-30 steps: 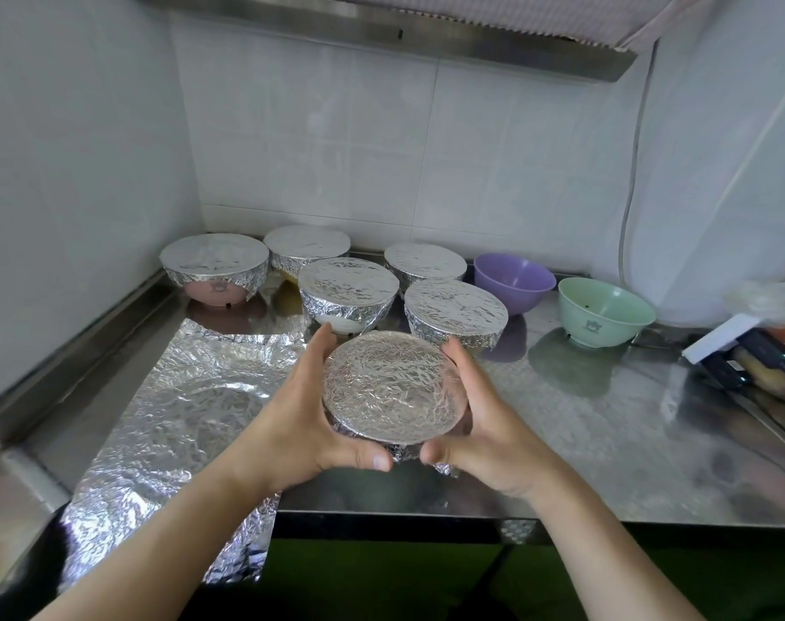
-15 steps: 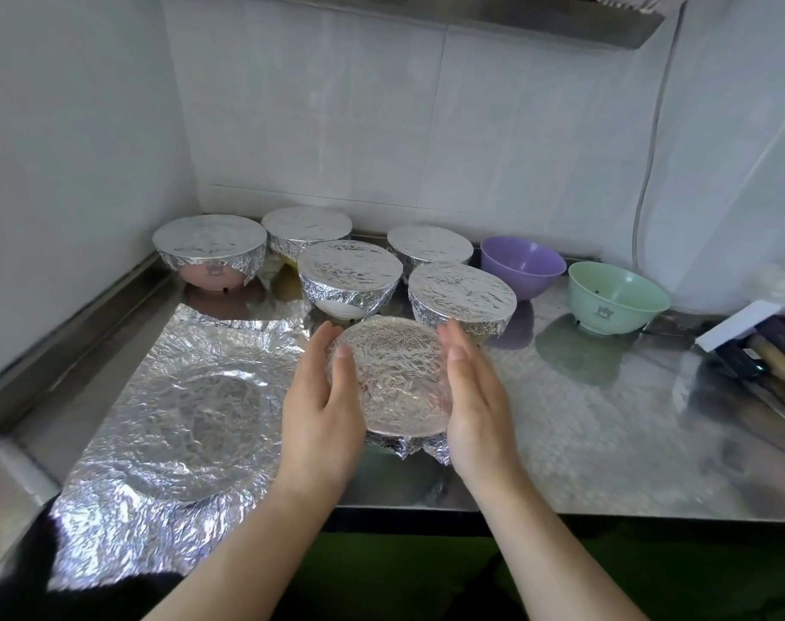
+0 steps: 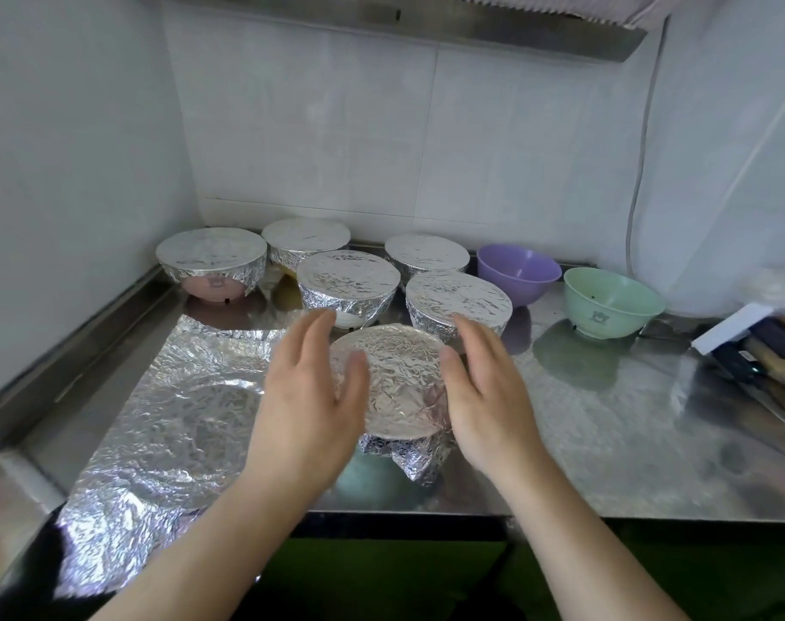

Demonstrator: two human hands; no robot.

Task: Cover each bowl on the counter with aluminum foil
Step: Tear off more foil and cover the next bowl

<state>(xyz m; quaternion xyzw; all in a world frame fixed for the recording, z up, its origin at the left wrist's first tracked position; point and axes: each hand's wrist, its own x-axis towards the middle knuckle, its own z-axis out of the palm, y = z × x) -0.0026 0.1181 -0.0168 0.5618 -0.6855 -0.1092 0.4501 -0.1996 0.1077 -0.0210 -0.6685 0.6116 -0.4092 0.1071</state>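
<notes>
Between the two hands sits one foil-covered bowl, its top wrapped flat and crinkled, with a loose flap of foil hanging off its near side onto the tabletop. The left hand is beside its left rim and the right hand beside its right rim; both have straight, relaxed fingers and grip nothing, palms turned toward each other with the bowl in the gap. Whether the palms actually touch the foil cannot be told, since the left hand is slightly blurred.

Just beyond the fingertips stand five more covered bowls: one past the left hand, one past the right hand, two further back, and a pink one well off to the far left, its lower body showing under the foil. That makes six covered bowls in all.

Two bowls are uncovered, both out past the right hand: a purple bowl just beside the covered group, and a green bowl further right.

One spare sheet of aluminum foil lies flat and wrinkled on the tabletop left of the left hand, with a round impression pressed into it and its near end drooping over the edge.

Far to the right of the right hand, a white box lies by some dark items too blurred to identify.
</notes>
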